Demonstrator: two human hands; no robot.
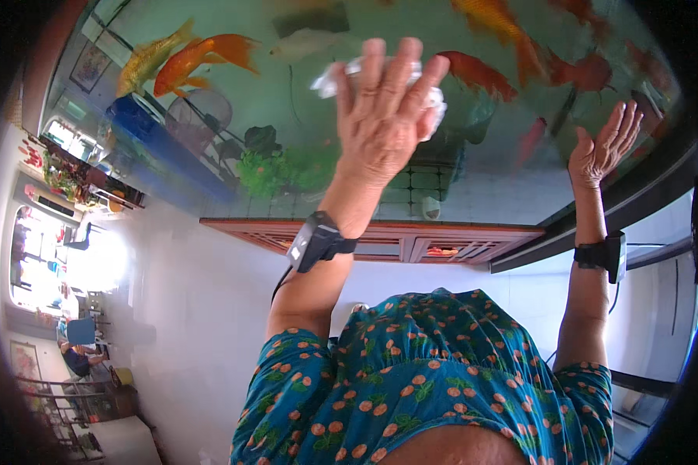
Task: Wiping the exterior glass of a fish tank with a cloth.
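Note:
Before me stands the glass front of a large aquarium, with several orange, red and yellow goldfish in it. My left hand lies flat over a crumpled white cloth or tissue, pressing it to the glass with fingers spread. Parts of the cloth stick out on both sides of the fingers. Farther right, my right hand is raised with straight fingers and holds nothing. It appears to rest against the glass near the tank's right end; exact contact is hard to tell. Each forearm wears a black strapped device with a cable.
A wooden cabinet with lattice doors stands beneath the tank. Dark curved framing runs along the right. Pale floor stretches left towards a blue chair, a seated person and a bright window.

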